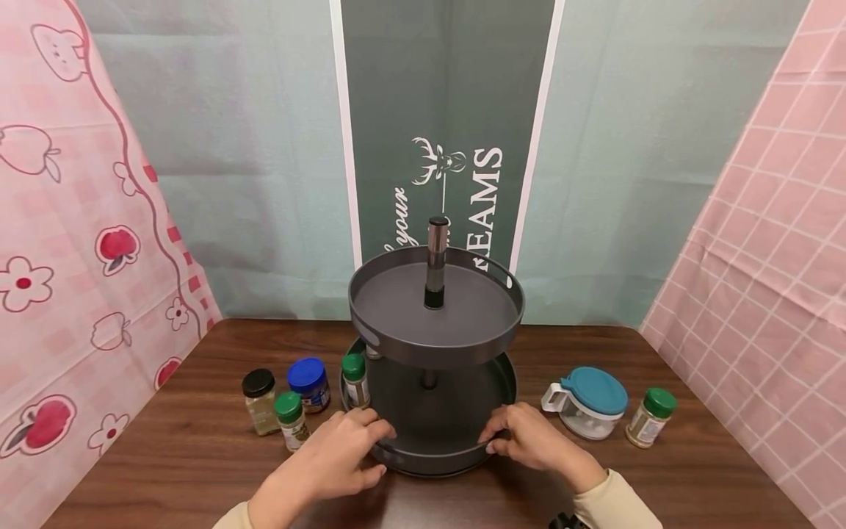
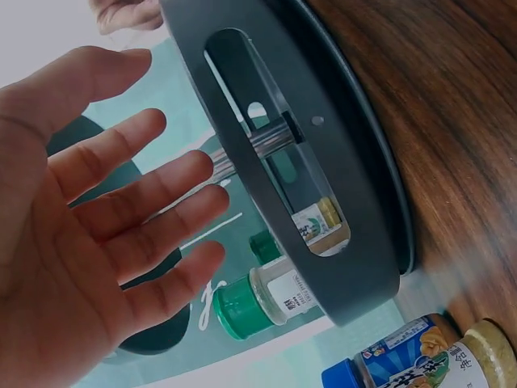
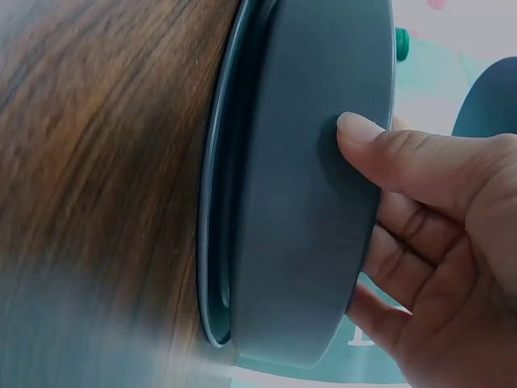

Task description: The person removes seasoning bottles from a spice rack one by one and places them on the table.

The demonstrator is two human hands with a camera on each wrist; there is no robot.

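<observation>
A dark grey two-tier turntable organizer stands on the table, its upper tray [image 1: 436, 354] and lower tray [image 1: 429, 463] joined by a metal post [image 1: 436, 257]. My right hand [image 1: 529, 437] pinches the front right rim of the lower tray, thumb [image 3: 359, 133] on the outer wall and fingers inside. At the front left of that tray is my left hand [image 1: 333, 455]; its fingers [image 2: 161, 178] are spread and loosely bent beside the slotted handle, gripping nothing. A green-capped spice bottle [image 1: 357, 389] stands in the lower tray's left side, with another bottle [image 1: 373, 353] partly hidden behind it.
Left of the organizer are a black-capped bottle [image 1: 261, 408], a blue-lidded jar [image 1: 313, 386] and a green-capped bottle [image 1: 292, 425]. To the right stand a teal-lidded clear jar [image 1: 595, 404] with a white handle and a green-capped bottle [image 1: 650, 420]. Cloths hang behind and at both sides.
</observation>
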